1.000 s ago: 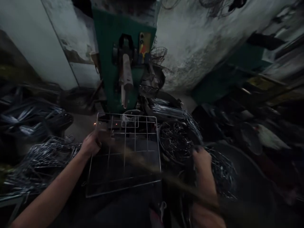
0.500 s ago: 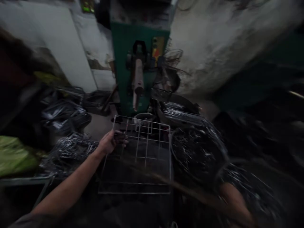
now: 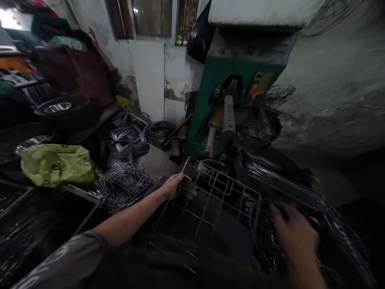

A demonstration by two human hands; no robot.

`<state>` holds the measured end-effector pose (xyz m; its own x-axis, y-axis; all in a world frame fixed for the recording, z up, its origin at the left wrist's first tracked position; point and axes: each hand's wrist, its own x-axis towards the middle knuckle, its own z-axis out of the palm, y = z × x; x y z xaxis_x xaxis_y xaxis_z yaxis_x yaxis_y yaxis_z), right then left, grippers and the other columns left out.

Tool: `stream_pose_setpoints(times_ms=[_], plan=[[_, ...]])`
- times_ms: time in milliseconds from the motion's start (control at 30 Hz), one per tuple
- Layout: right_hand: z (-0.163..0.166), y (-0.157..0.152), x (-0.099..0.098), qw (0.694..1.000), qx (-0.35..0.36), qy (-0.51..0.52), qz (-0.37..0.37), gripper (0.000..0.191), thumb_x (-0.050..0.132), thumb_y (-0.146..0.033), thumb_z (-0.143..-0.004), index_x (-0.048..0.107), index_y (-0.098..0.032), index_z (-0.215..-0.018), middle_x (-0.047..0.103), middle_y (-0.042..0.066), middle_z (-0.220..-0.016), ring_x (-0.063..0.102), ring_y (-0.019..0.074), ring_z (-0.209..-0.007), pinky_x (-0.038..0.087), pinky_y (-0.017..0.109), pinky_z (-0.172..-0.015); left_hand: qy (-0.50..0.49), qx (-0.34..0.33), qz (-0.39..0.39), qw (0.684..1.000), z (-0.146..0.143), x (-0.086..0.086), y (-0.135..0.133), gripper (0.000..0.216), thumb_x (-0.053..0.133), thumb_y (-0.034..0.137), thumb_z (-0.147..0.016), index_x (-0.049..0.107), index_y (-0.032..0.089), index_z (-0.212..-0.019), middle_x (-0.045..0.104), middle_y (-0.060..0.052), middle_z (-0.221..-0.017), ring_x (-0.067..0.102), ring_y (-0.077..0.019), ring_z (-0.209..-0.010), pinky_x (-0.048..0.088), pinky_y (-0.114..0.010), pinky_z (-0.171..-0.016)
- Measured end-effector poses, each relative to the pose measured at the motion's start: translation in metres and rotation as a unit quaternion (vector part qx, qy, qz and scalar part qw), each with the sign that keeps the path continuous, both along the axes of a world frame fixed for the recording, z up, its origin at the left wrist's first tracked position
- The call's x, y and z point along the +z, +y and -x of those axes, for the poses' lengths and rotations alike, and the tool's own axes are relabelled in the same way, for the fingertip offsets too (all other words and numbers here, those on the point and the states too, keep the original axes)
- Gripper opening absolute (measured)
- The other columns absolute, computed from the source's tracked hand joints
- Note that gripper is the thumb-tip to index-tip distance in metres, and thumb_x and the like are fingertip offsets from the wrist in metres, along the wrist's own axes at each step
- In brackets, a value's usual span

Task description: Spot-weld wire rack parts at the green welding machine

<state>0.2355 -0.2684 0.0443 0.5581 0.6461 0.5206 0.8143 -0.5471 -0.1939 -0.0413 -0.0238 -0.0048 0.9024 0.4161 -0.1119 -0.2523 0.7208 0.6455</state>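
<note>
Left hand (image 3: 177, 186) grips the wire grid (image 3: 210, 200); the blurred right hand (image 3: 293, 237) (grasp unreadable) hovers over dim wire.

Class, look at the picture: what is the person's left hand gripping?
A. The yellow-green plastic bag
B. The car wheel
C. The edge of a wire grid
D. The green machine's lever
C: the left hand closes its fingers on the left edge of the wire grid, well apart from the bag, the wheel and the green machine.
</note>
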Motion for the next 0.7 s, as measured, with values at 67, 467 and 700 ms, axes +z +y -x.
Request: stream_pose_setpoints(times_ms=[67, 467, 700], plan=[[0.015, 0.043, 0.005, 0.996, 0.092, -0.001, -0.019, 0.043, 0.035, -0.049, -0.089, 0.065, -0.019, -0.083, 0.068, 0.011, -0.081, 0.061, 0.0268, -0.074, 0.045, 0.04, -0.067, -0.002, 0.003, 0.001, 1.0, -0.001, -0.001, -0.003, 0.036, 0.053, 0.047, -0.088, 0.054, 0.012, -0.098, 0.071, -0.016, -0.082, 0.071, -0.031, -0.073, 0.056, -0.044, -0.062], [0.064, 0.117, -0.01, 0.985, 0.131, -0.107, 0.03, 0.027, 0.044, -0.028, -0.09, 0.069, -0.016, -0.088, 0.06, 0.013, -0.115, 0.046, 0.0273, -0.096, 0.039, 0.039, -0.079, -0.016, 0.012, 0.012, 1.0, 0.003, -0.007, 0.003, 0.043, 0.058, 0.051, -0.084, 0.054, 0.011, -0.096, 0.071, -0.016, -0.08, 0.071, -0.033, -0.073, 0.056, -0.044, -0.06], [0.058, 0.117, -0.012, 0.98, 0.152, -0.124, -0.01, 0.026, 0.045, -0.028, -0.091, 0.067, -0.014, -0.088, 0.061, 0.014, -0.115, 0.05, 0.0263, -0.097, 0.038, 0.04, -0.082, 0.004, 0.016, 0.029, 0.999, 0.003, -0.007, 0.002, 0.042, 0.059, 0.051, -0.084, 0.054, 0.012, -0.098, 0.071, -0.018, -0.082, 0.071, -0.0334, -0.074, 0.056, -0.046, -0.062]])
